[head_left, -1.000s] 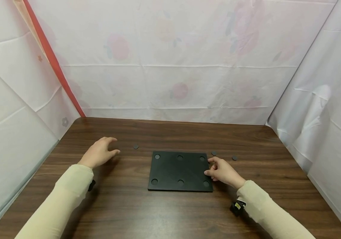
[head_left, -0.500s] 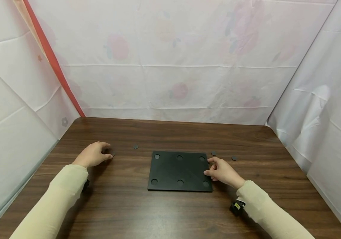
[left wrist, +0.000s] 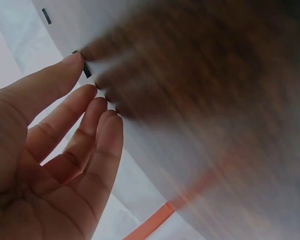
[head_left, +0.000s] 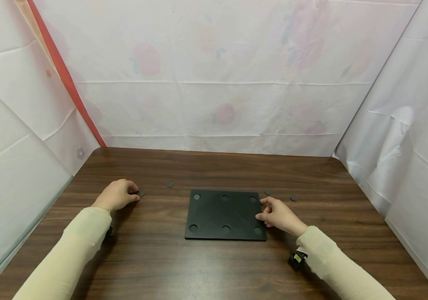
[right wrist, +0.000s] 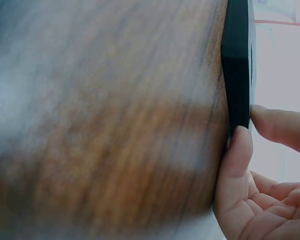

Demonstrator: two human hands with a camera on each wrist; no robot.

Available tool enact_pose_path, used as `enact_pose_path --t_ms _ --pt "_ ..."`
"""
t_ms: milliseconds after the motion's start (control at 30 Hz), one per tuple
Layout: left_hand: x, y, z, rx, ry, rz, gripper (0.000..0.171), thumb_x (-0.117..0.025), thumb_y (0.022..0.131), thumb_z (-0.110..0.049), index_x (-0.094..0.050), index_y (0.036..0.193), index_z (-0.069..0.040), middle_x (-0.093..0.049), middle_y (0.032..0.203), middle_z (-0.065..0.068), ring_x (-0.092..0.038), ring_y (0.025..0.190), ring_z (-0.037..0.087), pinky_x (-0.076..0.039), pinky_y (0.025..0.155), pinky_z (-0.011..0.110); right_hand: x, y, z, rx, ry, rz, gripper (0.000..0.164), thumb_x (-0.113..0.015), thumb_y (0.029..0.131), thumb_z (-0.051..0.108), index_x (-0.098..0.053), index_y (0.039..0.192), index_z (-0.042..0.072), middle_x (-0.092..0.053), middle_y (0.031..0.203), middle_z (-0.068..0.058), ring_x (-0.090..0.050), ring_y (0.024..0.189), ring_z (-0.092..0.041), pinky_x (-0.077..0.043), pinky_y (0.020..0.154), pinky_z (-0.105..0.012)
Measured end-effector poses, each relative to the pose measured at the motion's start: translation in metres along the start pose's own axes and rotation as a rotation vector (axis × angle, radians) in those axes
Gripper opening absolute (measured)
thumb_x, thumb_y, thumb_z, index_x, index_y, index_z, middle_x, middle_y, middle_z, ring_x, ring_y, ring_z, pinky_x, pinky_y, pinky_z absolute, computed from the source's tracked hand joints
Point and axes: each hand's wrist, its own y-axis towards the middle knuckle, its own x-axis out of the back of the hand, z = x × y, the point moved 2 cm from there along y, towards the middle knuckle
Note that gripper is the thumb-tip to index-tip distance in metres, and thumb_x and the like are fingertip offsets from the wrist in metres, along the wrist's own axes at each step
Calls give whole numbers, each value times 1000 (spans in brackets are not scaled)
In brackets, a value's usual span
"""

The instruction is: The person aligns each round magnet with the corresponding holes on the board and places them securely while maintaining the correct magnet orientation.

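Note:
My left hand (head_left: 118,194) is low over the table at the left, its thumb and index fingertips around a small dark disc (head_left: 141,193). In the left wrist view the thumb tip meets one end of this thin disc (left wrist: 87,71); the index fingertip is just off its other end. My right hand (head_left: 281,216) holds the right edge of a flat black board (head_left: 225,213). Seen from the right wrist, thumb and a finger press the edge of the board (right wrist: 237,75). Several round recesses dot the board; the far-left one (head_left: 197,196) looks paler, as if filled by a disc.
Another dark disc (head_left: 170,183) lies between the left hand and the board. Two more, a nearer disc (head_left: 268,192) and a farther-right disc (head_left: 293,198), lie beyond the right hand. White curtains (head_left: 221,104) hang along the wooden table's (head_left: 214,271) back and sides.
My left hand has moved left and down onto the disc, which now shows beside the fingertips. The right hand and the board have stayed in place.

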Motion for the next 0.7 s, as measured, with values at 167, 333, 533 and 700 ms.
enact_pose_path --t_ms 167,333,533,700 --pt "-2 1 1 6 -8 -14 24 -71 88 -14 -68 104 3 -69 96 16 -64 89 30 -51 79 49 0 1 -1 3 -4 -1 60 -70 90 14 -43 141 -5 -60 82 -10 -61 68 -18 -56 64 -31" --pt "-2 1 1 8 -3 -21 20 -71 88 -14 -69 100 2 -68 91 13 -63 84 26 -51 76 46 0 1 -1 16 -12 7 61 -70 90 14 -42 141 -6 -60 81 -9 -61 68 -17 -56 63 -30" --pt "-3 2 0 1 2 -17 18 -71 88 -14 -69 99 0 -68 91 12 -63 83 25 -51 76 46 -1 1 -1 11 -15 6 61 -70 90 14 -43 141 -6 -60 81 -9 -61 67 -18 -56 63 -31" --pt "-3 4 -1 -6 7 -20 18 -71 89 -15 -69 99 0 -69 91 12 -63 83 24 -51 76 46 0 2 -2 -5 -9 -7 59 -70 90 12 -44 141 -4 -60 80 -9 -61 67 -18 -56 64 -32"
